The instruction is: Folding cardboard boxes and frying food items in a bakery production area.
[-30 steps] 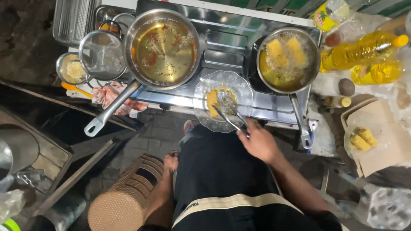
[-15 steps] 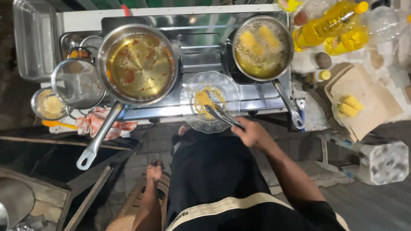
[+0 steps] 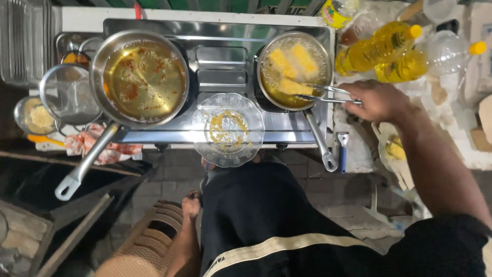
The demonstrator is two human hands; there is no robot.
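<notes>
Three yellow pieces [image 3: 292, 72] sit in the right-hand pan [image 3: 294, 69]; right hand [image 3: 378, 100] grips metal tongs [image 3: 323, 94], tips on the nearest piece. Left hand [image 3: 191, 204] (hanging loose) is below the pan, beside the glass plate [image 3: 228, 129].

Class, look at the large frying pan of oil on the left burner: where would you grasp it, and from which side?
Grip the large frying pan by its long metal handle, coming from the near left, likely best. The handle juts past the stove's front edge, away from the oil.
</notes>
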